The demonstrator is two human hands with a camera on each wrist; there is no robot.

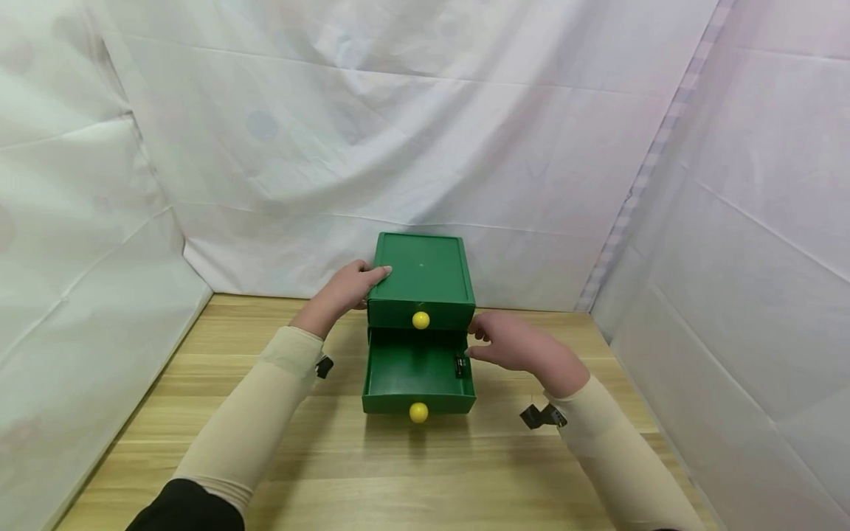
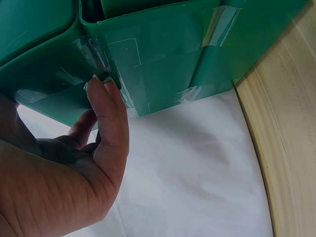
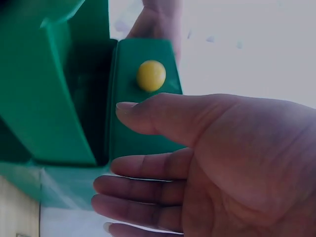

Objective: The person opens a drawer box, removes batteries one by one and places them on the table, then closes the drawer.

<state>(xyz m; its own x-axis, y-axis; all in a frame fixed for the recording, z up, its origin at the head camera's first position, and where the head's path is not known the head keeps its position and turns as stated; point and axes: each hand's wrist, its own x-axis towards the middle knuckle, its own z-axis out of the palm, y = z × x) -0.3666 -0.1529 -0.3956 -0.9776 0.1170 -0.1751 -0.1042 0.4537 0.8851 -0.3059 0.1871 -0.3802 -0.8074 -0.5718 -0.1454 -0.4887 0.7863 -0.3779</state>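
Observation:
A green two-drawer cabinet stands against the back cloth. Its lower drawer is pulled out; the upper drawer sits closed. Each front bears a round yellow knob. Inside the lower drawer, by its right wall, lies a small black object. My left hand holds the cabinet's upper left side, thumb on top; the left wrist view has its bent fingertips against the taped side. Beside the right wall my right hand holds nothing, with fingers extended and thumb apart in the right wrist view.
The cabinet rests on a wood-grain table. White cloth hangs behind and along both sides. A small black device is at the right wrist, another black device at the left.

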